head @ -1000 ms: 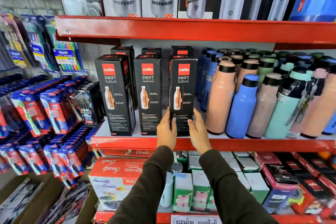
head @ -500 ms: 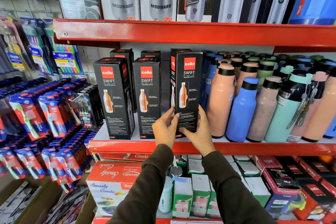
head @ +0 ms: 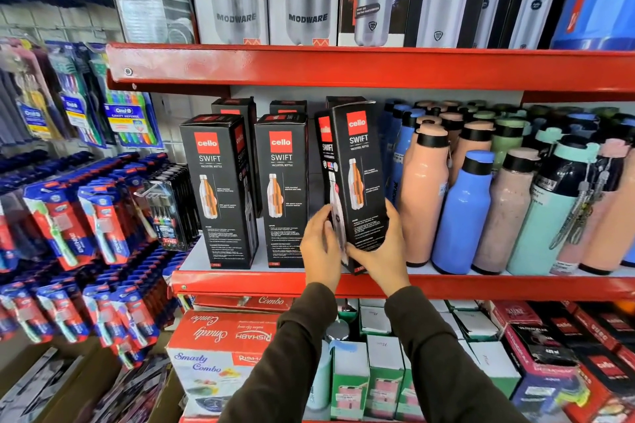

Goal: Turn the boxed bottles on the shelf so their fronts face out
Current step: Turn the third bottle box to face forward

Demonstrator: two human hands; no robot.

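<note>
Box more twisted rightward, upright, slightly tilted, in both hands' grip.

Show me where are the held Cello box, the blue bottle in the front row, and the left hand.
Held Cello box [head: 357,161]: head view, on its black front panel.
Blue bottle [head: 462,216]: head view, on the middle of its body.
Left hand [head: 321,247]: head view, on the back of the hand.

Three tall black Cello Swift bottle boxes stand in a front row on a red-edged shelf. The left box and middle box stand upright, fronts facing out. The right box is tilted and turned, showing its front and left side, its lower part hidden behind hands. More black boxes stand behind.
</note>
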